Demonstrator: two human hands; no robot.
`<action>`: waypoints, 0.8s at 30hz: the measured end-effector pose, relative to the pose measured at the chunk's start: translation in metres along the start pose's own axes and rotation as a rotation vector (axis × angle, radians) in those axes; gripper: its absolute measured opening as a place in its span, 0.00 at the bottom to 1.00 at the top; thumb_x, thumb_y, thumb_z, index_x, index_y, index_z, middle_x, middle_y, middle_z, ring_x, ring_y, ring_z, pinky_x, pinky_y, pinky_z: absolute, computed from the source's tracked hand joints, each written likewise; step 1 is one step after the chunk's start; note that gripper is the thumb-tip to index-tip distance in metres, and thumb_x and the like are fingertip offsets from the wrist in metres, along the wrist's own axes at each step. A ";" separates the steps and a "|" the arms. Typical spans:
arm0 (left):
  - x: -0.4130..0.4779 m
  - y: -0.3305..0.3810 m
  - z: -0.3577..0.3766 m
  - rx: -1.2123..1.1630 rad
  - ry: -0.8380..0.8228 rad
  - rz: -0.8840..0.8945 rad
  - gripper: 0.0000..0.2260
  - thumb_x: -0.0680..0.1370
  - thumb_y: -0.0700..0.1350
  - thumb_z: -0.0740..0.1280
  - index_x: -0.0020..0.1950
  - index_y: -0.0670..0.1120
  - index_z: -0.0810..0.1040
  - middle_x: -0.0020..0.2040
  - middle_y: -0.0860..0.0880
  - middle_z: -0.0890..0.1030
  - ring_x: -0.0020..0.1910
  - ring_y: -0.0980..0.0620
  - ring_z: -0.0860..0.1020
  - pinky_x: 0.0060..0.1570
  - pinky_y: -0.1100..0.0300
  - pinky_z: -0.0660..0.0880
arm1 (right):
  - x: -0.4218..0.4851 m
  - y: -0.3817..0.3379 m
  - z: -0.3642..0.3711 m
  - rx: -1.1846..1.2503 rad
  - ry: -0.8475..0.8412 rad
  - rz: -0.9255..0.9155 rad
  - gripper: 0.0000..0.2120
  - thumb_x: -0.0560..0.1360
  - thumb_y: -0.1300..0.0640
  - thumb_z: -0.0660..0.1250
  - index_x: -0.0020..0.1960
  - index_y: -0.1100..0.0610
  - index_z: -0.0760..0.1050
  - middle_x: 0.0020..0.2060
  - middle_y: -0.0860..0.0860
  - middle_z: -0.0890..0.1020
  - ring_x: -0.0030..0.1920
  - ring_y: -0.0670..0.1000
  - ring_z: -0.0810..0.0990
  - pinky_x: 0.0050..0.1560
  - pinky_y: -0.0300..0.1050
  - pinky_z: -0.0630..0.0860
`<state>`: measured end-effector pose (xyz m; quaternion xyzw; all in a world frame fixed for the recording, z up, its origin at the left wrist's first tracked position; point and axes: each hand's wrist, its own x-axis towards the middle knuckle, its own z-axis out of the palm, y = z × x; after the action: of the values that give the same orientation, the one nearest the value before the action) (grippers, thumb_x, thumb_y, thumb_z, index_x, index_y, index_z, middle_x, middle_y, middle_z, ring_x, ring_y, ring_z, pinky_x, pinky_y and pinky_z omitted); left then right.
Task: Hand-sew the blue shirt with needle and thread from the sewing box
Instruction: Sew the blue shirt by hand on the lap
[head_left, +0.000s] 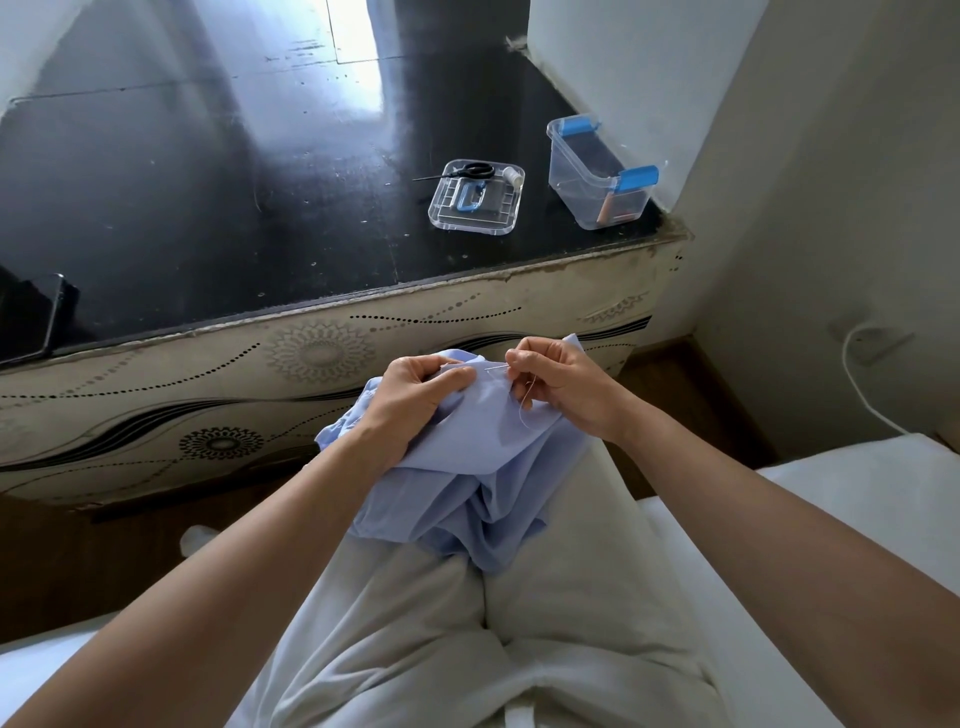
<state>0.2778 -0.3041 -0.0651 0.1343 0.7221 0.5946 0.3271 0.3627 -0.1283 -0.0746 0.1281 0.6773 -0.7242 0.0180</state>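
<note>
The blue shirt (467, 467) lies bunched on my lap over pale trousers. My left hand (415, 395) grips a fold of its upper edge, thumb on top. My right hand (561, 384) pinches a thin needle (493, 369) whose tip enters the fabric between the two hands. A white thread (524, 410) loops down from my right fingers over the cloth. The clear sewing box (597, 176) with blue latches stands open on the black table (208, 182) at the back right.
The box's clear lid (475, 200) lies left of it, bearing black scissors (467, 170) and a white thread spool (513, 176). A dark phone (36, 317) sits at the table's left front edge. A white cable (862, 384) runs down the right wall.
</note>
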 end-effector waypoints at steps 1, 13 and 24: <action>0.001 -0.001 0.000 -0.013 0.002 -0.004 0.08 0.77 0.43 0.70 0.40 0.41 0.82 0.33 0.47 0.77 0.31 0.54 0.71 0.31 0.64 0.69 | -0.001 0.000 0.000 -0.003 -0.003 -0.006 0.11 0.82 0.59 0.60 0.42 0.61 0.73 0.35 0.53 0.78 0.34 0.46 0.77 0.38 0.36 0.75; 0.000 0.003 0.000 -0.188 -0.067 -0.068 0.06 0.77 0.40 0.68 0.46 0.41 0.85 0.42 0.40 0.82 0.39 0.46 0.77 0.44 0.56 0.73 | -0.004 0.001 0.000 0.053 -0.006 -0.031 0.10 0.81 0.62 0.61 0.41 0.61 0.74 0.37 0.56 0.80 0.38 0.50 0.77 0.43 0.36 0.77; 0.001 0.003 0.001 -0.175 -0.052 -0.068 0.09 0.78 0.41 0.68 0.52 0.36 0.83 0.44 0.39 0.81 0.43 0.45 0.76 0.46 0.53 0.72 | 0.000 0.000 -0.002 0.013 0.024 -0.042 0.06 0.81 0.63 0.61 0.46 0.64 0.72 0.38 0.57 0.79 0.37 0.49 0.78 0.43 0.38 0.79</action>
<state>0.2769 -0.3020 -0.0627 0.0959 0.6628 0.6402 0.3763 0.3635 -0.1261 -0.0745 0.1228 0.6754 -0.7271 -0.0060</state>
